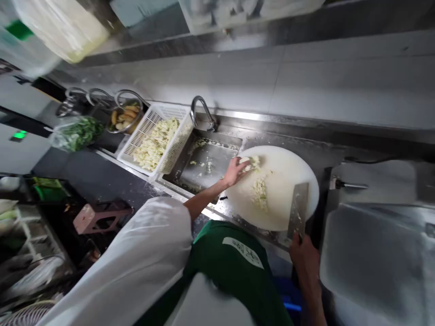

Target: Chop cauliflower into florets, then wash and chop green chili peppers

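My left hand (234, 171) rests on a clump of chopped pale vegetable (252, 162) at the left edge of a round white cutting board (288, 167). A second pile of chopped pieces (260, 192) lies in the board's middle. My right hand (304, 256) grips the handle of a cleaver (298, 209), whose flat blade lies on the board's near right side. The board sits on a steel counter next to a sink (204, 165).
A white plastic basket (149, 124) holding chopped vegetable leans over the sink's left side, below a curved faucet (203, 111). Metal pots (127, 115) and a bag of greens (79, 133) stand further left. A steel tray (374, 181) lies to the right of the board.
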`<state>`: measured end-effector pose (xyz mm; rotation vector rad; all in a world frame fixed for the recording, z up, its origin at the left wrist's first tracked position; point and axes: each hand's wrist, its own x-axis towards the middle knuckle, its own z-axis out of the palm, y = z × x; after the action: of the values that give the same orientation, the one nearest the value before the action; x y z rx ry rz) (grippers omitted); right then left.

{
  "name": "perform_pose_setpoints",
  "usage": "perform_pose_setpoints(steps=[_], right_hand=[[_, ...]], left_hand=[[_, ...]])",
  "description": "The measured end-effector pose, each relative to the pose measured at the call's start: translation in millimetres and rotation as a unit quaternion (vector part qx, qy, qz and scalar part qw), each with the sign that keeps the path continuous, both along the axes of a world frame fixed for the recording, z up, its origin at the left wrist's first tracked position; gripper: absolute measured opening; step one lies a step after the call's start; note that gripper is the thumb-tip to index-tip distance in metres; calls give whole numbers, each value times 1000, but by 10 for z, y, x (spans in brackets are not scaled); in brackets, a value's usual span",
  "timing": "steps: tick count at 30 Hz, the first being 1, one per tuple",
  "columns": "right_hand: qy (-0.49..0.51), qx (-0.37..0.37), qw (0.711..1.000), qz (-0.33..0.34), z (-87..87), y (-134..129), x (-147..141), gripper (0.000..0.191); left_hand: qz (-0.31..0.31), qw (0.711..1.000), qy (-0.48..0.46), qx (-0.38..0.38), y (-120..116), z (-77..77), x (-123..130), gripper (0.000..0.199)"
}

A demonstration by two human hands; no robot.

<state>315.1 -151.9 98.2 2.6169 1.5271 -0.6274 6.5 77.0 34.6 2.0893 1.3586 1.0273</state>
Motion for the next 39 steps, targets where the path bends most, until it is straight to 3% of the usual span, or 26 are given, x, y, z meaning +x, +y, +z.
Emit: perform_pose_setpoints(steps=[3, 5, 7, 9, 14, 19, 27, 31, 36, 39], right_hand=[[-28, 35, 999, 26, 212, 155, -219, 35], [-45, 47, 997, 46, 286, 298, -370, 33], [-56, 63, 994, 76, 313, 433, -525, 30], [-53, 77, 988, 121, 328, 552, -698, 31], [-31, 53, 970, 236, 408, 794, -1180, 34], [-55, 5, 953, 297, 421, 898, -1516, 38], [-68, -41, 945, 318, 241, 1120, -1763, 42], [-45, -44, 949, 309, 286, 1195, -1832, 44], [-31, -52, 955, 291, 368, 1140, -1804, 41], [-11, -52, 960, 273, 314, 1092, -1747, 39]], left_hand=[[12, 999, 22, 22, -540, -261, -304, 38], [-24, 999, 17, 19, -801, -405, -350, 44], [-50, 998, -11, 21, -989, -471, -326, 48], [-34, 997, -64, 29, -1103, -472, -281, 44], [19, 990, -132, 40, -1160, -435, -191, 19], [35, 986, -158, 33, -1152, -461, -144, 17], [67, 982, -171, -35, -1077, -504, -177, 19], [89, 976, -191, -51, -1065, -520, -150, 16], [208, 950, -231, -41, -1171, -519, 34, 19], [199, 952, -229, -34, -1237, -515, 87, 18]])
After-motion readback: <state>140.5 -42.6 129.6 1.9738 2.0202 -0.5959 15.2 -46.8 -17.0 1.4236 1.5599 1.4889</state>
